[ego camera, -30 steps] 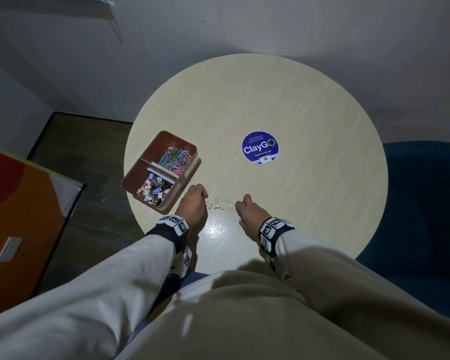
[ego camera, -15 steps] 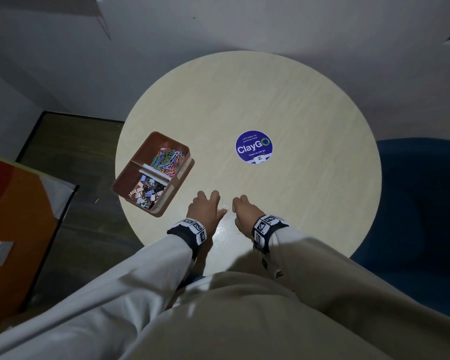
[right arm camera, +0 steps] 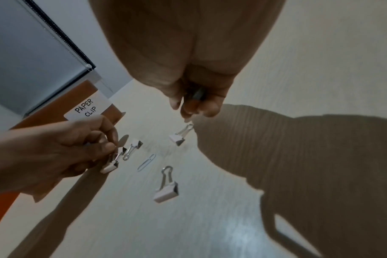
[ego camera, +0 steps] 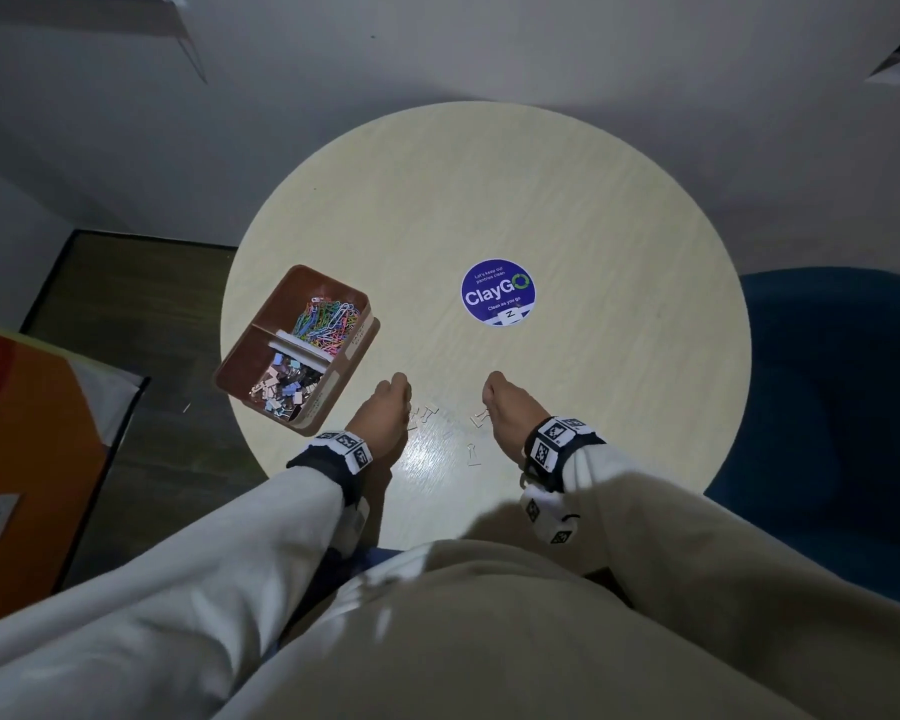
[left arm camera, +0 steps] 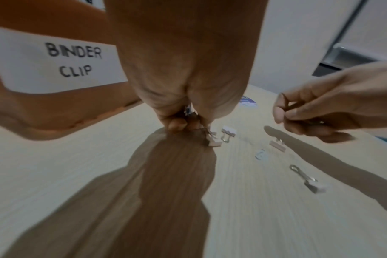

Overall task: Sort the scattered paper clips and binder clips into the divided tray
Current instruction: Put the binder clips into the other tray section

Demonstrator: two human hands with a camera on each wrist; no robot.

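A brown divided tray [ego camera: 240, 376] sits at the table's left edge, with coloured paper clips [ego camera: 326, 324] in its far half and binder clips [ego camera: 287, 389] in its near half. My left hand [left arm camera: 188, 125] pinches the wire handle of a white binder clip [left arm camera: 213, 141] just above the table. My right hand [right arm camera: 192, 108] is curled round a small grey clip, its fingertips at the handle of another white binder clip [right arm camera: 179, 136]. Between the hands lie two more binder clips [right arm camera: 134, 148] [right arm camera: 166, 187] and a silver paper clip [right arm camera: 146, 162].
The round pale table [ego camera: 567, 226] carries a blue ClayGO sticker [ego camera: 497, 292] at its middle. White labels on the tray's side read BINDER CLIP [left arm camera: 73, 61] and PAPER CLIP [right arm camera: 86, 108]. A blue chair [ego camera: 827, 407] stands to the right, an orange panel [ego camera: 22, 459] to the left.
Half a second ago the hands were close together over the loose clips. They have drawn apart, uncovering the clips, and the left hand has one pinched.
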